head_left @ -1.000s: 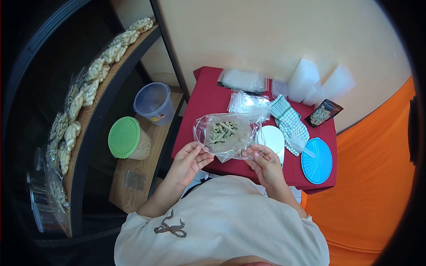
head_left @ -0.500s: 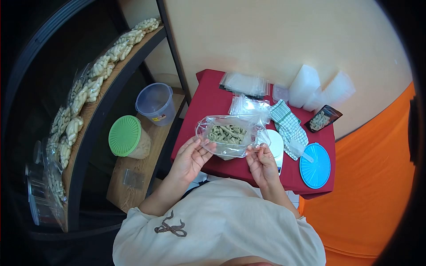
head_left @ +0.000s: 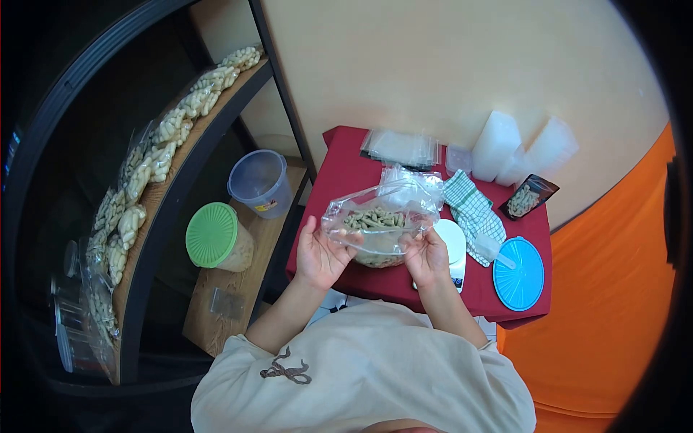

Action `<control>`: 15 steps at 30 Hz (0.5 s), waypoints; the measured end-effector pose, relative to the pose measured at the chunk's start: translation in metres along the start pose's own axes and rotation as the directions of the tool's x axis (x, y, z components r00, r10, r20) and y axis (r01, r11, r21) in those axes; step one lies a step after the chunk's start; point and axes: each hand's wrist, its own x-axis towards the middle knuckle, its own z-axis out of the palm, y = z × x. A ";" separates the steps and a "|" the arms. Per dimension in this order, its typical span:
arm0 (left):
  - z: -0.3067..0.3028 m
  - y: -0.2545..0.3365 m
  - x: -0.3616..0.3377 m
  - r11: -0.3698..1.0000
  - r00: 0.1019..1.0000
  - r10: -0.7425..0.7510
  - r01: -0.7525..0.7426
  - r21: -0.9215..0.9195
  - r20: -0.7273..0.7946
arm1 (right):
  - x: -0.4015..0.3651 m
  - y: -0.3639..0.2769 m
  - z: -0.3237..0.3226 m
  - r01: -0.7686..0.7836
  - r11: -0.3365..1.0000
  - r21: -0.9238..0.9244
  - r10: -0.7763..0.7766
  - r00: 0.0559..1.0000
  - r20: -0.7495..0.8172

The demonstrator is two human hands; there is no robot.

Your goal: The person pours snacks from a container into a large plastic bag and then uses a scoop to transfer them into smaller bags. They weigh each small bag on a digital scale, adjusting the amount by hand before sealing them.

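Both hands, the left hand (head_left: 323, 252) and right hand (head_left: 426, 254), pinch a clear bag of green sticks (head_left: 379, 222) above the red-clothed desk (head_left: 346, 169). Beyond lie a blue lid (head_left: 520, 273), checked cloth (head_left: 471, 209) and beige wall (head_left: 433, 65).

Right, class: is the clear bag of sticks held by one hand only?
No, the left hand and right hand both grip the clear bag.

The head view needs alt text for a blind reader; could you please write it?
The left hand and right hand hold a clear bag of greenish sticks over a red table. A white scale, checked cloth and blue lid lie to the right.
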 end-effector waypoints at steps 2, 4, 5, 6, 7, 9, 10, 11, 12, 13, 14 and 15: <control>-0.012 -0.001 0.001 1.000 0.998 -0.005 0.005 0.009 0.058 | -0.001 -0.001 0.007 0.032 0.997 -0.067 -0.037 0.997 -0.073; -0.019 0.000 0.001 0.999 0.983 -0.028 0.025 0.023 0.183 | -0.006 -0.001 0.016 0.059 0.989 -0.133 -0.079 0.985 -0.152; -0.020 0.003 -0.007 0.987 0.999 0.018 -0.014 0.159 -0.027 | -0.011 -0.001 0.020 0.034 0.962 -0.270 -0.119 0.946 -0.303; -0.017 0.004 -0.009 0.988 0.999 0.016 -0.011 0.155 -0.032 | -0.016 -0.002 0.025 -0.016 0.918 -0.396 -0.175 0.880 -0.441; -0.016 0.005 -0.011 0.982 0.976 0.043 -0.002 0.191 -0.214 | -0.021 -0.001 0.036 -0.020 0.918 -0.396 -0.175 0.876 -0.449; -0.022 0.009 -0.018 0.977 0.907 0.045 0.046 0.206 -0.418 | -0.029 0.001 0.057 -0.175 0.872 -0.457 -0.172 0.765 -0.621; -0.026 0.011 -0.024 0.978 0.904 0.041 0.050 0.202 -0.425 | -0.035 -0.002 0.049 -0.178 0.873 -0.455 -0.172 0.759 -0.628; -0.028 0.011 -0.029 0.969 0.902 -0.023 0.126 0.213 -0.431 | -0.044 -0.008 0.037 -0.179 0.899 -0.400 -0.090 0.818 -0.569; -0.029 0.012 -0.033 0.954 0.895 -0.087 0.201 0.223 -0.437 | -0.049 -0.012 0.032 -0.184 0.921 -0.344 -0.012 0.868 -0.497; -0.028 0.013 -0.037 0.955 0.906 -0.135 0.226 0.190 -0.400 | -0.051 -0.014 0.028 -0.182 0.922 -0.342 -0.016 0.864 -0.503; -0.030 0.013 -0.038 0.954 0.904 -0.142 0.233 0.187 -0.404 | -0.054 -0.016 0.026 -0.178 0.933 -0.314 0.003 0.874 -0.486; -0.032 0.013 -0.038 0.981 0.951 -0.150 0.176 0.075 -0.271 | -0.055 -0.017 0.025 -0.175 0.942 -0.286 0.022 0.884 -0.468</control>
